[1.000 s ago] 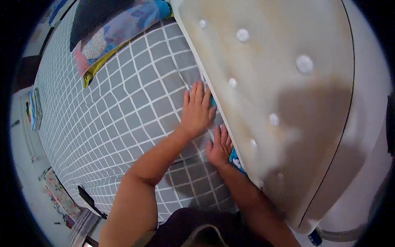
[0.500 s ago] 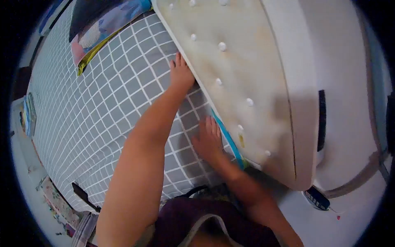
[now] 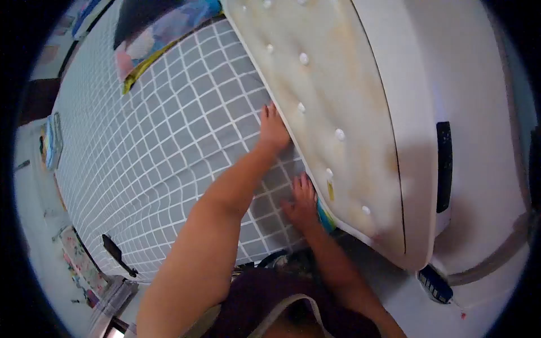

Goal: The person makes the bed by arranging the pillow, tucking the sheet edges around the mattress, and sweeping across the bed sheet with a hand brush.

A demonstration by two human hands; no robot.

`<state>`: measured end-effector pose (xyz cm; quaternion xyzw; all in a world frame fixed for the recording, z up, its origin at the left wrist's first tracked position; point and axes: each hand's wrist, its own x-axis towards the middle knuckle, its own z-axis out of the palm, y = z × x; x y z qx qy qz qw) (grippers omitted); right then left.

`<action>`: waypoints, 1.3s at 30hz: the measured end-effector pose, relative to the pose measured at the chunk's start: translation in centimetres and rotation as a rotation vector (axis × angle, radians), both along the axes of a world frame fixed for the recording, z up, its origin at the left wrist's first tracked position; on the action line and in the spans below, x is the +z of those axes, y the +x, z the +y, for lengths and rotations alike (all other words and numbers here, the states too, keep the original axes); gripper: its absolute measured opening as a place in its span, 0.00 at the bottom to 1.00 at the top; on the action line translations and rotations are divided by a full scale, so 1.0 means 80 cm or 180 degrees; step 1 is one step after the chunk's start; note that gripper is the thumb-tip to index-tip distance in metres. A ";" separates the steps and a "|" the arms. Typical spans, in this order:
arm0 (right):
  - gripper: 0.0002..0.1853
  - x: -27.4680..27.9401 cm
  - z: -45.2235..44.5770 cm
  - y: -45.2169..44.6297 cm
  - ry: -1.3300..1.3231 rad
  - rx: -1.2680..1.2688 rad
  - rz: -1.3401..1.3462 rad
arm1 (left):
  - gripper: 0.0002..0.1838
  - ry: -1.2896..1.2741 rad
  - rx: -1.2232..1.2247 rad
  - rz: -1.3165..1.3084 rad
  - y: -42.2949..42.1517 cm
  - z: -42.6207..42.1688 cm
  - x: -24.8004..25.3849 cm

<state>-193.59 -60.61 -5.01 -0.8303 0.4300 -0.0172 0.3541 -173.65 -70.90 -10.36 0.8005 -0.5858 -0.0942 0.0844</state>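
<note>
A grey sheet with a white grid (image 3: 186, 124) covers the bed. Along its right side stands a cream padded headboard (image 3: 349, 112) with white buttons and brownish stains. My left hand (image 3: 274, 128) lies on the sheet against the headboard's lower edge, its fingers apart and some of them hidden there. Nearer to me, my right hand (image 3: 302, 201) rests on the sheet by the same edge, fingers spread, with the fingertips close to the headboard. Beside it a strip of blue and yellow-green cloth (image 3: 325, 217) shows at the gap between bed and headboard.
A dark pillow (image 3: 143, 19) and a flowered one (image 3: 163, 36) lie at the top left. A dark phone-like object on a holder (image 3: 115, 250) is at the lower left edge. Right of the headboard are a black panel (image 3: 444, 167) and a blue-black device (image 3: 435, 284).
Since half a second ago my left hand has come back towards me along the headboard edge. My right hand has shifted right, nearer the edge, and less of the blue strip shows.
</note>
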 end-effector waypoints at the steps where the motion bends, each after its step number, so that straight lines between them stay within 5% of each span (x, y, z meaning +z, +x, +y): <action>1: 0.37 -0.006 0.003 -0.001 -0.0100 -0.0015 -0.0046 | 0.28 0.0100 -0.0053 0.0154 -0.009 0.009 0.010; 4: 0.37 -0.023 0.013 -0.013 -0.0325 0.0084 -0.0241 | 0.30 0.0819 -0.0520 0.0079 -0.068 0.084 0.055; 6: 0.37 -0.029 0.016 -0.024 -0.0479 0.0188 -0.0397 | 0.32 0.0304 -0.0503 0.0533 -0.101 0.150 0.071; 11: 0.39 -0.016 0.041 -0.075 -0.0543 0.0454 -0.0185 | 0.34 0.0911 -0.1089 0.0859 -0.104 0.281 0.150; 14: 0.42 -0.001 0.062 -0.110 -0.0246 0.0573 0.0255 | 0.38 0.1100 -0.0646 0.0934 -0.062 0.377 0.186; 18: 0.42 0.029 0.064 -0.150 0.0259 0.0692 0.0151 | 0.37 0.1545 0.1149 0.1209 -0.018 0.579 0.134; 21: 0.38 0.039 0.058 -0.157 0.0532 0.0176 0.0131 | 0.33 0.0755 0.3100 0.2008 -0.008 0.758 0.066; 25: 0.27 0.059 0.070 -0.138 0.1202 -0.0754 -0.0092 | 0.27 -0.1490 0.6042 0.5406 -0.026 0.901 0.026; 28: 0.25 -0.006 0.059 -0.181 0.1208 -0.0759 0.0026 | 0.28 -0.2352 0.6561 0.5059 -0.059 0.867 0.039; 33: 0.27 -0.013 0.019 -0.194 0.0804 0.0180 0.2191 | 0.38 -0.4033 0.6339 0.5387 -0.044 0.792 0.007; 37: 0.25 -0.016 0.035 -0.181 0.0427 0.0172 0.1521 | 0.33 -0.4261 0.6806 0.4510 -0.035 0.781 -0.002; 39: 0.25 0.022 0.039 -0.133 0.0715 0.0383 0.2312 | 0.30 -0.4047 0.6980 0.3916 -0.033 0.780 -0.007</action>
